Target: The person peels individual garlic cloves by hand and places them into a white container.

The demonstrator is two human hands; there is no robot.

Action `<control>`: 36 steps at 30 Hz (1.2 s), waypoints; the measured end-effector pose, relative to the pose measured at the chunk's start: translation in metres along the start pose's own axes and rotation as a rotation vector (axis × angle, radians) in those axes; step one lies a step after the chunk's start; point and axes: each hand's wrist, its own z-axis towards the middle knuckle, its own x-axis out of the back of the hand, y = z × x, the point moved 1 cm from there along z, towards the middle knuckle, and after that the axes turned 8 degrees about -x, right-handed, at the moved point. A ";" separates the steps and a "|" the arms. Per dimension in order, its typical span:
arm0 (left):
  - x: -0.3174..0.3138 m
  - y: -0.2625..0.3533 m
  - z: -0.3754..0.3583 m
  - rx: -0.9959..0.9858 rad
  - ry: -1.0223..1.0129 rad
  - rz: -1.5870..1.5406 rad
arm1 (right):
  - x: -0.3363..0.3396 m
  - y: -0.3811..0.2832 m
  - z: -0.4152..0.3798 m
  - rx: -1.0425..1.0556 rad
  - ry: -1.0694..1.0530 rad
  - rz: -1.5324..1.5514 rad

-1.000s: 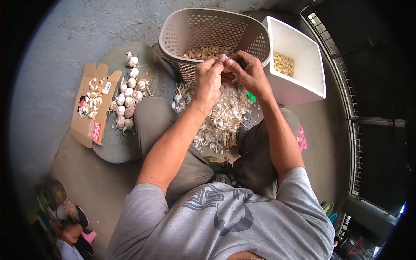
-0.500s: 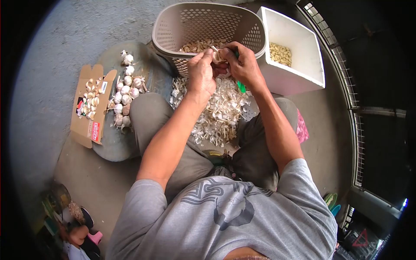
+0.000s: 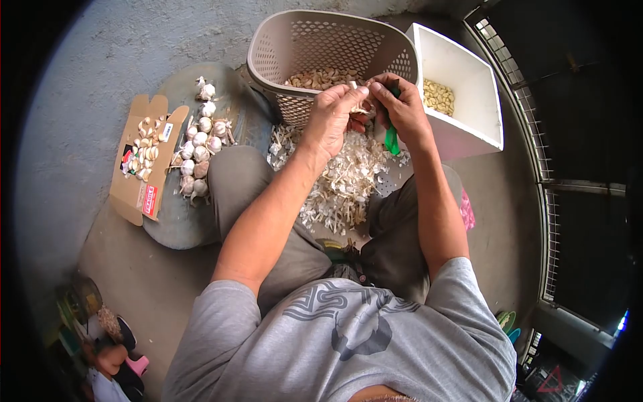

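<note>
My left hand [image 3: 331, 120] is closed in a pinch on a partly broken garlic bulb [image 3: 362, 106] with loose papery skin, held just in front of the basket. Close beside it, my right hand [image 3: 404, 110] has its fingertips at the same garlic. A green tool [image 3: 392, 141], like a small knife handle, sticks out below the right palm; its working end is hidden. Beneath both hands lies a heap of garlic skins [image 3: 341, 177]. Whole garlic bulbs [image 3: 201, 153] rest on a round grey board to the left.
A brown perforated basket [image 3: 268, 70] holding garlic cloves [image 3: 325, 78] stands ahead. To its right, a white foam box [image 3: 462, 53] contains pale peeled cloves [image 3: 439, 97]. An opened cardboard box [image 3: 137, 194] with cloves lies far left. Another person's legs [image 3: 110, 358] show at lower left.
Both hands have shifted slightly right and down in the view, still together at the garlic. The fingers have moved a little apart, and the whole scene has shifted slightly with the camera.
</note>
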 end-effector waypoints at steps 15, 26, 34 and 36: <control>0.008 -0.005 0.005 -0.028 0.145 -0.119 | -0.010 -0.009 -0.013 0.118 0.021 0.079; 0.011 -0.006 0.008 0.060 0.077 -0.027 | -0.004 -0.019 -0.002 -0.011 -0.013 -0.045; 0.015 -0.008 0.008 0.043 0.005 -0.159 | 0.005 -0.012 0.015 0.244 0.394 -0.019; 0.012 -0.009 0.009 0.023 0.010 -0.218 | 0.005 -0.009 0.011 0.209 0.335 -0.119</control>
